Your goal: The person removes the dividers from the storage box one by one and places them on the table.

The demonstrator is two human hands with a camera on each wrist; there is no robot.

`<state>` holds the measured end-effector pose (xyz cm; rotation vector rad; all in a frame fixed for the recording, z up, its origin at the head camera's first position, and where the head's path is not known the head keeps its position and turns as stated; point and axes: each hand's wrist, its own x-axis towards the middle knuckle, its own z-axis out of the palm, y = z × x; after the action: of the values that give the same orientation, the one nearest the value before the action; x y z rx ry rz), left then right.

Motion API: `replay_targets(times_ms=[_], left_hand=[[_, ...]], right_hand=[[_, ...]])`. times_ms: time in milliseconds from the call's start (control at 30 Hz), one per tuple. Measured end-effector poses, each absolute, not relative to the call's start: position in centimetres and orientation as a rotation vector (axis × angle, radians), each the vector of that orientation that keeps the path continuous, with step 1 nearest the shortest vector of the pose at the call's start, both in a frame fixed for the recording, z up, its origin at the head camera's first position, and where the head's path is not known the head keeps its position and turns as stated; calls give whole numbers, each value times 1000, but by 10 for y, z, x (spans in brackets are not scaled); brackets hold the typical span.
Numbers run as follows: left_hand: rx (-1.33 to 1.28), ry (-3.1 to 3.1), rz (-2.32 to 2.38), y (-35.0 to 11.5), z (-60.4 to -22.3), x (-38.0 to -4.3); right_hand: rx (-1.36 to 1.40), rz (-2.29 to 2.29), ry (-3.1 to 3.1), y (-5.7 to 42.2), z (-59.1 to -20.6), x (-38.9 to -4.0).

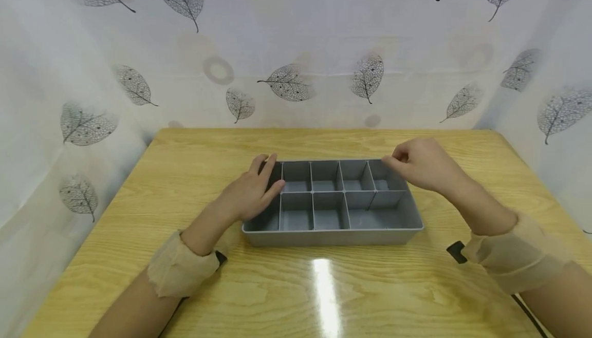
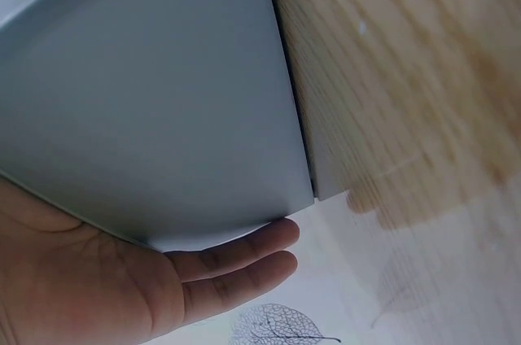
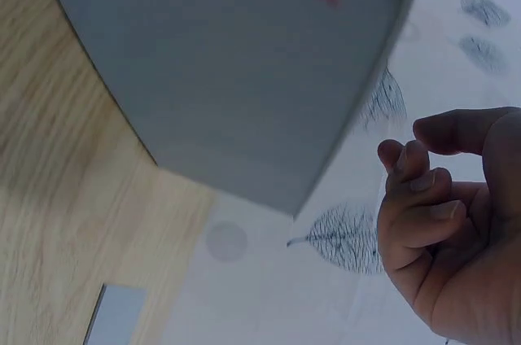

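A grey divided tray [image 1: 333, 238] with several compartments rests on the wooden table. Over its left end, my left hand [image 1: 252, 189] lies with fingers extended towards the back rim and thumb above the inside. In the left wrist view, the straight fingers [image 2: 244, 268] run along the rim of the plain grey end wall [image 2: 155, 109]. My right hand [image 1: 423, 166] is at the tray's back right corner. Its fingers are curled in the right wrist view, with the thumb close to the index finger and nothing visible between them. That hand [image 3: 456, 223] appears apart from the tray's end wall [image 3: 236, 76].
A small flat grey piece [image 3: 118, 316] shows near the table's back edge in the right wrist view. Leaf-print cloth [image 1: 324, 30] hangs behind the table [image 1: 208, 148] and at both sides. Wrapped bands [image 1: 187, 263] sit on both wrists, with dark cables below.
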<state>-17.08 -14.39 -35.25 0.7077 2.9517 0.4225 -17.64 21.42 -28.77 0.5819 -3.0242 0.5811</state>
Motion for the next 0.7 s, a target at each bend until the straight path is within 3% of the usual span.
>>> replay_targets(times_ms=[267, 700], left_hand=[[716, 2952, 426, -144, -353, -170], [705, 2954, 410, -144, -354, -171]], right_hand=[[735, 474, -3110, 193, -303, -177], [766, 387, -3192, 180, -313, -177]])
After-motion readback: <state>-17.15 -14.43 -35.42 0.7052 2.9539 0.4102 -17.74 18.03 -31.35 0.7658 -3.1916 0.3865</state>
